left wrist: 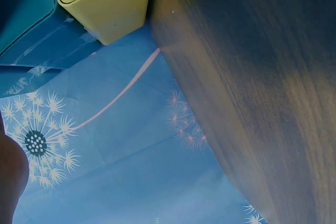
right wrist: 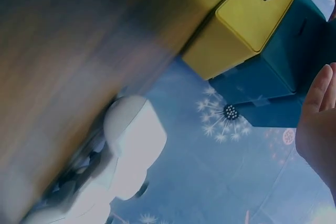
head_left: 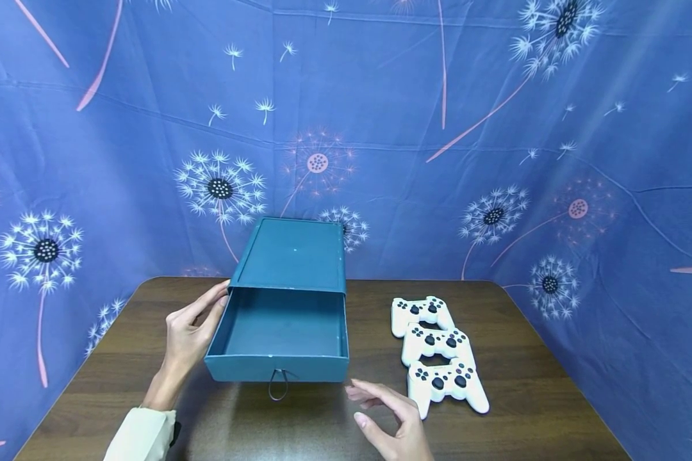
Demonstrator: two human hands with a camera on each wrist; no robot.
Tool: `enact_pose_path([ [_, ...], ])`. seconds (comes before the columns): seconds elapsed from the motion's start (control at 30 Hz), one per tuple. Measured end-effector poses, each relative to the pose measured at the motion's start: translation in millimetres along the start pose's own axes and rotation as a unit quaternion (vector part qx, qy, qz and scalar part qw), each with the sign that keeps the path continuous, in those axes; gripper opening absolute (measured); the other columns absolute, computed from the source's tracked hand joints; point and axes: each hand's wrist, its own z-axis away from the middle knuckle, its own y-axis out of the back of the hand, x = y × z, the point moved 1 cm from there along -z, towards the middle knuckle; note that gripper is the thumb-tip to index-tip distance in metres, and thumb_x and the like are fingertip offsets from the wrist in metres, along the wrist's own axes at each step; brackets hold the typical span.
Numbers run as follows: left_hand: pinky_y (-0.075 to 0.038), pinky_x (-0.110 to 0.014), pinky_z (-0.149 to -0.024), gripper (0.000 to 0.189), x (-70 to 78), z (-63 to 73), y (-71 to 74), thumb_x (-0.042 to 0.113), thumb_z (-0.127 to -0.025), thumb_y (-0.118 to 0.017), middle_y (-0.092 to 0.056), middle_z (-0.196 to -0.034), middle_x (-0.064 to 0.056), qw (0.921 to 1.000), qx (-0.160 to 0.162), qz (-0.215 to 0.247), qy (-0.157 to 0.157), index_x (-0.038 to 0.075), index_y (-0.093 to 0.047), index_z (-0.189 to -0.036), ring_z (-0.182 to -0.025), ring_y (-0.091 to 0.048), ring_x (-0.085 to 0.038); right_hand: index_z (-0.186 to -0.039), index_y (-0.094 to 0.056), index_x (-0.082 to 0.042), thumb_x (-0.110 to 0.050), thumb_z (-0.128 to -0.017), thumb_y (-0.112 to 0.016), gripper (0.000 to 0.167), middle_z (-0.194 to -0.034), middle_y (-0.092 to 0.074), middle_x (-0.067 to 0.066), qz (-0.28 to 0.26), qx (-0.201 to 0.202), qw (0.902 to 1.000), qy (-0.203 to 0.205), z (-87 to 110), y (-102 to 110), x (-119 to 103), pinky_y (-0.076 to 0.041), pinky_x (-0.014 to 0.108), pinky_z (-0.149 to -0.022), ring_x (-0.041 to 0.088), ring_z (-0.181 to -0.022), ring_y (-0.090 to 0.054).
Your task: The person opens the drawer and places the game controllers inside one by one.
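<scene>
A teal drawer box [head_left: 291, 250] stands on the table with its top drawer [head_left: 282, 368] pulled out toward me. The drawer is bare inside, and a thin loop pull [head_left: 278, 384] hangs from its front. My left hand [head_left: 190, 333] touches the left side of the box where the drawer comes out, fingers extended. Off the drawer's front right corner, my right hand [head_left: 392, 419] hovers with relaxed fingers and thumb apart, holding nothing. Both wrist views show a yellow drawer [right wrist: 257, 17] next to the teal part.
Three white game controllers [head_left: 438, 342] lie in an overlapping column right of the box. A brown wooden table [head_left: 530, 384] carries everything. Behind and around it hangs a blue cloth [head_left: 380, 211] with dandelion prints.
</scene>
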Motion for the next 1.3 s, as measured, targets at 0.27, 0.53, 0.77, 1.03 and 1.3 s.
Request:
enact_pose_path([
  [0.27,-0.055,-0.016,-0.089,0.052,-1.6,0.3,0.0,-0.035,-0.072,-0.068,-0.072,-0.110,-0.029,1.0000,0.001,0.004,0.000,-0.012,-0.072,-0.119,-0.109,-0.068,-0.001,-0.137,-0.061,0.000,0.020,-0.085,-0.070,0.057,-0.119,-0.074,0.012,0.031,0.013,0.9990,0.031,-2.6,10,5,-0.063,0.039,-0.077,0.026,-0.105,-0.072],
  [0.53,-0.055,-0.015,-0.089,0.053,-1.0,-0.5,-0.9,-0.035,-0.072,-0.067,-0.072,-0.110,-0.029,1.0000,-0.001,0.003,-0.006,-0.012,-0.072,-0.119,-0.109,-0.068,0.000,-0.139,-0.060,0.001,0.017,-0.085,-0.072,0.057,-0.122,-0.073,0.011,0.074,0.037,0.9964,0.019,-3.3,26,12,-0.061,0.033,-0.080,0.024,-0.104,-0.072],
  [0.77,-0.055,-0.014,-0.089,0.052,-1.2,-0.9,-0.6,-0.035,-0.072,-0.067,-0.072,-0.109,-0.030,1.0000,0.000,0.002,-0.006,-0.012,-0.072,-0.119,-0.109,-0.068,0.000,-0.139,-0.060,-0.001,0.014,-0.085,-0.075,0.057,-0.123,-0.073,0.008,0.111,0.055,0.9923,0.007,-3.2,41,19,-0.060,0.029,-0.083,0.023,-0.105,-0.071],
  [1.03,-0.054,-0.014,-0.090,0.055,-2.8,-0.7,0.5,-0.036,-0.071,-0.068,-0.072,-0.111,-0.029,1.0000,-0.003,-0.002,-0.003,-0.011,-0.071,-0.120,-0.109,-0.068,-0.001,-0.135,-0.061,0.005,0.017,-0.083,-0.075,0.055,-0.119,-0.074,0.012,0.137,0.085,0.9869,-0.003,-4.5,63,28,-0.059,0.026,-0.084,0.020,-0.107,-0.070],
  [1.3,-0.054,-0.014,-0.090,0.052,-4.6,-0.1,0.4,-0.033,-0.073,-0.068,-0.072,-0.111,-0.028,1.0000,-0.003,0.001,-0.002,-0.011,-0.072,-0.120,-0.109,-0.068,-0.001,-0.132,-0.065,0.003,0.018,-0.079,-0.078,0.057,-0.112,-0.075,0.016,0.157,0.120,0.9797,-0.031,-2.1,73,40,-0.059,0.024,-0.081,0.020,-0.102,-0.072],
])
